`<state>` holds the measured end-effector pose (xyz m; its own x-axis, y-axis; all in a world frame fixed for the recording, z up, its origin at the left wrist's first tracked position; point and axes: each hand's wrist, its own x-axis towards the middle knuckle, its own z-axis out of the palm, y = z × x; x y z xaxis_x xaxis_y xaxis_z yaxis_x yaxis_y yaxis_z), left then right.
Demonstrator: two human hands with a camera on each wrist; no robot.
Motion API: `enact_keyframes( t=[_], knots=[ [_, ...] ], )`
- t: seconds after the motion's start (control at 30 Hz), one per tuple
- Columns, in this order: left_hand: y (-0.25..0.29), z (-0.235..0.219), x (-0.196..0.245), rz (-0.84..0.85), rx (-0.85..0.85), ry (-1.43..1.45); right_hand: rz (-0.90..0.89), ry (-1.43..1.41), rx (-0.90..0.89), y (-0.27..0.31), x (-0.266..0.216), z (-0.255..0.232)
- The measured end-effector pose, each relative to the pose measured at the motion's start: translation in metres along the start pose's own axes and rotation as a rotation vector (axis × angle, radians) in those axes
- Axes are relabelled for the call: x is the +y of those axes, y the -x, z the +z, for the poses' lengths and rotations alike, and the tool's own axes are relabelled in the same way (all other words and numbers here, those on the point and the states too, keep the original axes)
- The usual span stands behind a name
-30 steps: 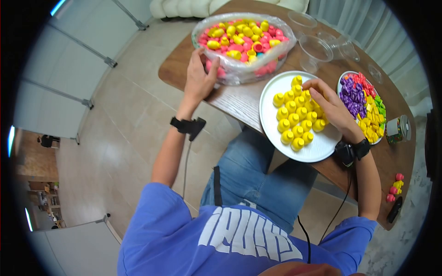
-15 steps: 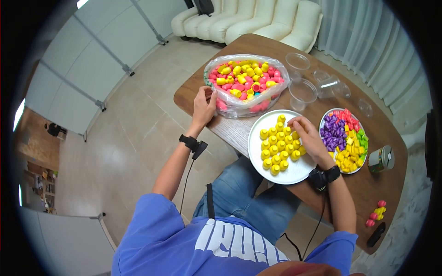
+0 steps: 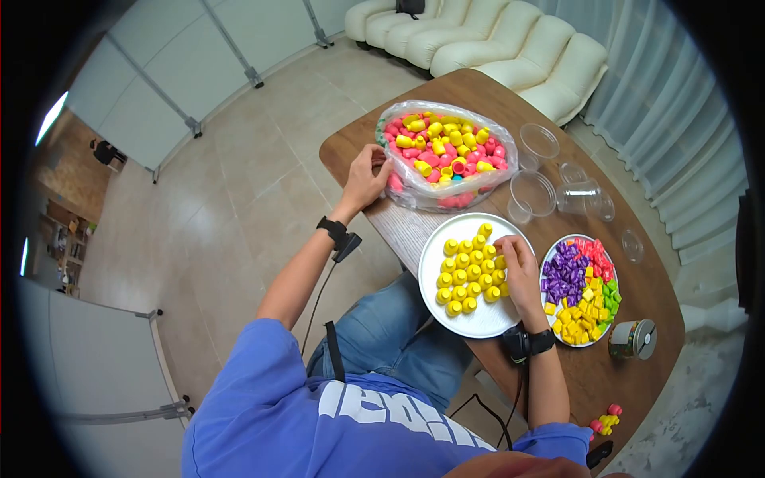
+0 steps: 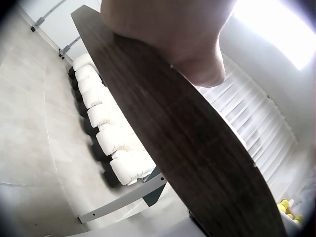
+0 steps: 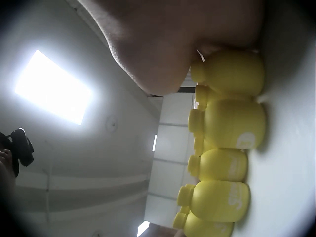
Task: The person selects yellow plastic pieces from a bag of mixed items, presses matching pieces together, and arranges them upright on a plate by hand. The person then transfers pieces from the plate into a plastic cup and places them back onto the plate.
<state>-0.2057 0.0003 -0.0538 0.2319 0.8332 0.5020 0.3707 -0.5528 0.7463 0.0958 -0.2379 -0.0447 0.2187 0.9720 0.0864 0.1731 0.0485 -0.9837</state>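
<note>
In the head view, small yellow toy bottles point(image 3: 473, 272) stand upright in close rows on a round white plate point(image 3: 478, 325). My right hand point(image 3: 522, 280) is bent over the group's right side, fingertips right at the outer bottles; its grip is hidden. The right wrist view shows a yellow bottle point(image 5: 234, 74) close under that hand point(image 5: 163, 44). My left hand point(image 3: 366, 179) rests at the table edge against a clear plastic bag point(image 3: 414, 195), fingers loosely bent. The bag holds pink and yellow toy pieces point(image 3: 446, 151). The left wrist view shows the hand point(image 4: 173, 34) above the table edge.
Right of the plate, a second plate point(image 3: 546, 307) holds purple, red, yellow and green pieces. A lidded jar point(image 3: 632, 339) stands beyond it. Clear plastic cups point(image 3: 532, 193) and lids lie behind. Pink and yellow pieces point(image 3: 607, 422) sit near the table's right end.
The head view has swung, shifting the scene. My right hand stays at the right side of the bottles, its fingers more bent than before. The left hand remains by the bag.
</note>
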Motion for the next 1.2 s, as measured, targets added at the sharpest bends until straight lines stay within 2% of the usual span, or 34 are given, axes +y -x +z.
enact_keyframes(
  t=[0.2,0.53,0.67,0.8,0.9,1.0,1.03,1.07,1.13,1.17,1.2],
  knots=[
    [-0.002,0.001,-0.004,-0.058,-0.011,-0.019,0.021,0.001,0.007,0.002,0.0,0.0],
    [0.001,0.004,-0.019,-0.029,0.003,0.087,0.131,-0.026,0.063,0.004,-0.011,0.0],
    [-0.002,0.003,-0.022,-0.01,0.05,0.063,0.155,0.008,0.066,0.003,-0.013,0.0],
    [-0.002,0.002,-0.021,-0.084,0.102,0.112,0.137,0.002,0.069,0.005,-0.008,0.001],
    [-0.003,0.0,-0.017,0.004,0.17,0.054,0.159,-0.013,0.06,0.004,-0.013,0.001],
    [-0.005,-0.006,-0.005,-0.039,0.254,-0.001,0.136,0.027,0.073,0.003,-0.013,0.003],
    [-0.01,-0.008,0.001,0.111,0.278,-0.132,0.128,0.03,0.057,0.002,-0.01,0.003],
    [-0.015,-0.01,0.006,0.107,0.291,-0.14,0.106,0.026,0.066,0.003,-0.004,0.002],
    [-0.033,-0.015,0.012,0.273,0.035,-0.271,0.086,0.012,0.074,0.003,-0.004,0.001],
    [-0.04,-0.013,0.012,0.269,0.032,-0.28,0.089,0.03,0.073,0.003,-0.005,0.001],
    [-0.048,-0.007,0.013,0.278,-0.068,-0.286,0.092,0.047,0.076,0.003,-0.005,0.001]
  ],
)
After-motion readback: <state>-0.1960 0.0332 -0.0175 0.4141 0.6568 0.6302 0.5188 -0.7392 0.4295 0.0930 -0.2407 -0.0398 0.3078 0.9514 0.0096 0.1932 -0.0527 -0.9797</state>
